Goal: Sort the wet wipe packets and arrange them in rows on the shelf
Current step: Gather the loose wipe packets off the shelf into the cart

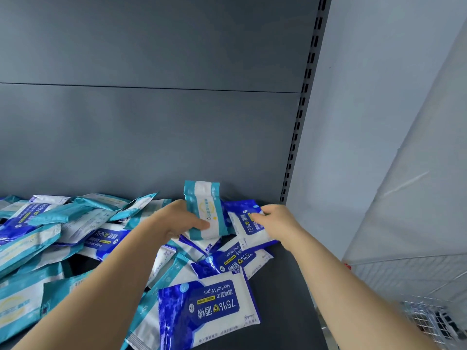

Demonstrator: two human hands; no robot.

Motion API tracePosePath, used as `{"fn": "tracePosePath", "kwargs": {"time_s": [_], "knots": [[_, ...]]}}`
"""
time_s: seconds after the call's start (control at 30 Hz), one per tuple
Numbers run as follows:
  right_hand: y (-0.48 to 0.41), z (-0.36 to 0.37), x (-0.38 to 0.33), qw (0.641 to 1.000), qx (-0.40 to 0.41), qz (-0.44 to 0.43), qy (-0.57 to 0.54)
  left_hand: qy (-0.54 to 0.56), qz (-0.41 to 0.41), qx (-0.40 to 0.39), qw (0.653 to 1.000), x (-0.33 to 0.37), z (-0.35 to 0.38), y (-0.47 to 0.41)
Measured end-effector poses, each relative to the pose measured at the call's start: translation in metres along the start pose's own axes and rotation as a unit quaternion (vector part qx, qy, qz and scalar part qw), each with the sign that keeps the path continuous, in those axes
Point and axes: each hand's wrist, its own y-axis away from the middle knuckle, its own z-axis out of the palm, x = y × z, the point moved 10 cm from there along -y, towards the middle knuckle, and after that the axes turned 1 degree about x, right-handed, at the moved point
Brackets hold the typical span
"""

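Shelf [285,274]; packets [203,210] in both hands [177,221] [278,223]

left hand [174,221], right hand [276,221]: two. blue alcohol wipe packets [209,309]: at least six. teal packets [202,198]: roughly ten, overlapping, exact count unclear.

Both arms are bare from the edge of the view up to the wrists. The left hand [177,222] and the right hand [276,221] are bare too. The arms look long and smooth.
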Motion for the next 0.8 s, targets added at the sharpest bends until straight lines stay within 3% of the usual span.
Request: {"fn": "tracePosePath", "kwargs": {"time_s": [0.1,0.27,0.57,0.8], "knots": [[-0.002,0.014,0.005,0.994,-0.043,0.015,-0.098,0.048,-0.013,-0.008,0.999,-0.005,0.009,-0.003],[-0.001,0.009,-0.007,0.983,-0.018,-0.017,-0.181,0.154,0.001,-0.012,0.988,-0.001,0.02,-0.001],[0.03,-0.046,-0.051,0.946,0.075,-0.103,-0.298,0.249,0.152,0.048,0.955,0.067,0.005,0.033],[0.1,-0.105,-0.005,0.931,0.138,-0.082,-0.326,0.249,0.209,-0.049,0.944,0.099,0.064,0.077]]}}
